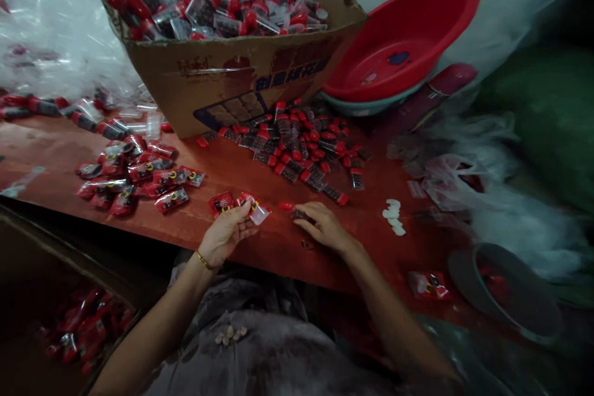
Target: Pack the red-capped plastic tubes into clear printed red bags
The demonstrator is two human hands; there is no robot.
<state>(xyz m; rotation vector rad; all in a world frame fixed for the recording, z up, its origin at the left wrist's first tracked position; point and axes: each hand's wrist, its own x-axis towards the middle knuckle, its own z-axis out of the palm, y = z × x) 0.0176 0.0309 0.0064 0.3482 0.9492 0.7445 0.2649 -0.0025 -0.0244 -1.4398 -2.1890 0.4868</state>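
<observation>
My left hand (pixel 228 230) pinches a small red printed plastic packet (pixel 258 213) between thumb and fingers, its clear end pointing right. Just behind that hand another red packet (pixel 221 203) lies on the table. Over the table to the right, my right hand (pixel 323 226) is closed around a small clear tube with a red cap (pixel 286 206); dark contents show through it, and the fingers cover most of it. Beyond the right hand spreads a heap of similar red-capped tubes (pixel 297 142). A pile of red packets (pixel 134 176) lies left of my left hand.
A cardboard box (pixel 218 83) full of red-capped tubes stands at the back. Beside it leans a red basin (pixel 417 31). White pieces (pixel 393 218), plastic bags (pixel 468 182) and a round grey container (pixel 505 291) are on the right. Below the table's left edge, a box holds red packets (pixel 88 328).
</observation>
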